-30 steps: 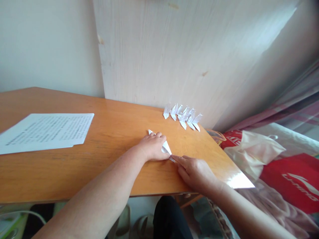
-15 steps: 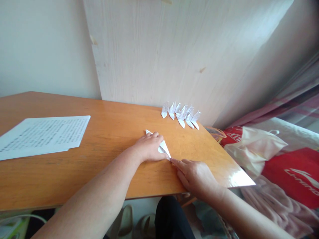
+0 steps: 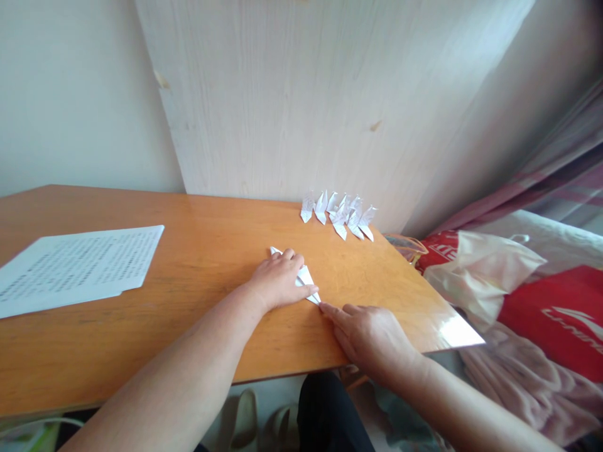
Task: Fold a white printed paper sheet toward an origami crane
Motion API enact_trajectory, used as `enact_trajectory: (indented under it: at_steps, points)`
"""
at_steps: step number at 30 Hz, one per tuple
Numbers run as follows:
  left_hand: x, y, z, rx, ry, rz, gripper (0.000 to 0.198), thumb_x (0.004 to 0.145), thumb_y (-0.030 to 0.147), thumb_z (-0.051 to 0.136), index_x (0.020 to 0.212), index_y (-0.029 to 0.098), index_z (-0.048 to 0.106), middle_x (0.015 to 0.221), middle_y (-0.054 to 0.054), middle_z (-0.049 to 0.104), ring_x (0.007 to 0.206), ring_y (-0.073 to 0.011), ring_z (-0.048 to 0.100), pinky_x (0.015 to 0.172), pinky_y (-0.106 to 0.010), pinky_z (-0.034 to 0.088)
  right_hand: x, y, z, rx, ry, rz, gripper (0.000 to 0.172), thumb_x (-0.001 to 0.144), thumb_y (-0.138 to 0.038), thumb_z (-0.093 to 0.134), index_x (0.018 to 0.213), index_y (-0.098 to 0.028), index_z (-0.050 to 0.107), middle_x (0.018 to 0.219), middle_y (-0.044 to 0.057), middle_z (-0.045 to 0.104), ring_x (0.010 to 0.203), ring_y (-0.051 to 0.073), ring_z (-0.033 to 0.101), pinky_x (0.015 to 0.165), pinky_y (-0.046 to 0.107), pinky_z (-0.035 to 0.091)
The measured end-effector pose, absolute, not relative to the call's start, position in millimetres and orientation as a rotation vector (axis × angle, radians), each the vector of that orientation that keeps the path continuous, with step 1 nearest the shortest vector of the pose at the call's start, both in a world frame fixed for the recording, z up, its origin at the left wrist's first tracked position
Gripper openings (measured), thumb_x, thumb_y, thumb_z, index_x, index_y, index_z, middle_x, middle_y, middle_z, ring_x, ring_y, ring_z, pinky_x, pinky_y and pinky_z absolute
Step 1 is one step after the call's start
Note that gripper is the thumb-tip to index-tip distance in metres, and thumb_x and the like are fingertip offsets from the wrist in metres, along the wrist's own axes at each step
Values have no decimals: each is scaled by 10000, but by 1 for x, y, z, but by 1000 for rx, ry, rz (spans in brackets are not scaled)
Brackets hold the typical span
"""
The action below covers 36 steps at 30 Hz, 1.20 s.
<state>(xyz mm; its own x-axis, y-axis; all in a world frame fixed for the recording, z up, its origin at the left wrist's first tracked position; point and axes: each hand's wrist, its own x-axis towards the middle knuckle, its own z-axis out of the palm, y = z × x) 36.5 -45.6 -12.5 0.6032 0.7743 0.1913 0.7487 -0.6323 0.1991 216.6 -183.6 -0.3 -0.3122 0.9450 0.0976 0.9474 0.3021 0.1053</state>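
- Nearest, below both wrists and under the table's front edge, a dark trouser leg point(image 3: 325, 414) and pale slippers point(image 3: 240, 417) show on the floor.
- The right hand point(image 3: 372, 336) lies palm down near the front edge. Its fingers are loosely spread and its forefinger is stretched out to touch the near tip of the folded paper point(image 3: 305, 277).
- The left hand point(image 3: 277, 282) lies flat just beyond it, fingers close together, pressing the folded paper onto the wood. Only the paper's white points show, one past the fingertips and one by the thumb.
- The table point(image 3: 211, 245) is glossy orange wood. Bare wood runs from the left hand to the printed sheets point(image 3: 80, 267), which lie well apart to its left.
- To the right of the right hand the tabletop narrows to a shiny corner, and its right edge runs slantwise away from there.
- Past that edge, plastic bags point(image 3: 475, 276) and a red bag point(image 3: 556, 314) are heaped on pink cloth.
- Beyond both hands a row of small folded pieces point(image 3: 336, 213) stands at the table's far edge, with clear wood between it and the hands.
- Behind the row a pale wooden board point(image 3: 306, 94) leans, with a plain wall point(image 3: 70, 94) to its left and striped fabric point(image 3: 565, 163) to its right.
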Motion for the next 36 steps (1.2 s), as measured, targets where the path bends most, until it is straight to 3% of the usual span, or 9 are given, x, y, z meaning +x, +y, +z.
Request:
enact_trajectory:
  at_steps: [9, 16, 21, 23, 26, 28, 31, 36]
  points:
    - [37, -47, -10, 2720, 1295, 354, 525, 762, 674, 575, 1034, 225, 548, 1176, -107, 555, 1114, -332, 540, 939, -442, 428, 220, -186, 2, -1847, -2495, -150, 362, 919, -222, 482, 1246, -273, 629, 761, 21, 689, 604, 145, 626, 537, 254, 352]
    - [38, -47, -9, 2720, 1306, 356, 522, 750, 668, 606, 1026, 228, 545, 1160, -103, 565, 1101, -328, 558, 924, -431, 447, 228, -186, -5, -1787, -2380, -25, 340, 961, -242, 421, 1232, -232, 626, 853, 38, 702, 713, 163, 658, 625, 261, 436]
    - [38, -48, -9, 2725, 1313, 365, 529, 753, 660, 608, 1053, 228, 551, 1166, -106, 565, 1101, -335, 557, 922, -438, 442, 223, -181, -2, -1730, -2384, -126, 365, 983, -310, 418, 1273, -210, 616, 1023, 89, 700, 945, 244, 635, 824, 378, 474]
    - [38, -48, -9, 2729, 1308, 367, 516, 764, 649, 600, 1055, 226, 551, 1164, -106, 566, 1098, -333, 560, 925, -439, 439, 221, -179, -2, -1637, -2434, -131, 417, 983, -365, 439, 1346, -207, 569, 1246, 103, 652, 1172, 289, 555, 966, 449, 428]
    - [38, -48, -9, 2730, 1305, 361, 461, 776, 597, 604, 1047, 227, 551, 1149, -99, 568, 1089, -322, 564, 923, -432, 440, 223, -177, -5, -1509, -2526, -89, 530, 988, -432, 430, 1469, -209, 439, 1471, 82, 499, 1410, 309, 334, 1121, 521, 291]
    - [37, -47, -9, 2724, 1302, 359, 462, 769, 592, 611, 1052, 231, 552, 1148, -96, 567, 1092, -321, 557, 917, -429, 443, 225, -176, -7, -1478, -2566, -52, 562, 990, -463, 419, 1499, -226, 391, 1506, 66, 457, 1453, 299, 263, 1165, 548, 212]
    - [36, -45, -10, 2711, 1293, 364, 486, 759, 614, 615, 1057, 235, 564, 1152, -96, 566, 1099, -324, 542, 914, -426, 443, 227, -177, -8, -1470, -2588, -13, 562, 991, -486, 409, 1494, -236, 402, 1504, 64, 458, 1460, 286, 259, 1188, 558, 154]
    - [33, -37, -14, 2689, 1210, 426, 333, 957, 477, 384, 970, 234, 612, 1081, -75, 587, 1036, -250, 564, 958, -394, 417, 228, -179, -7, -1470, -2590, -19, 535, 999, -497, 382, 1459, -237, 458, 1477, 64, 495, 1457, 277, 270, 1195, 565, 126]
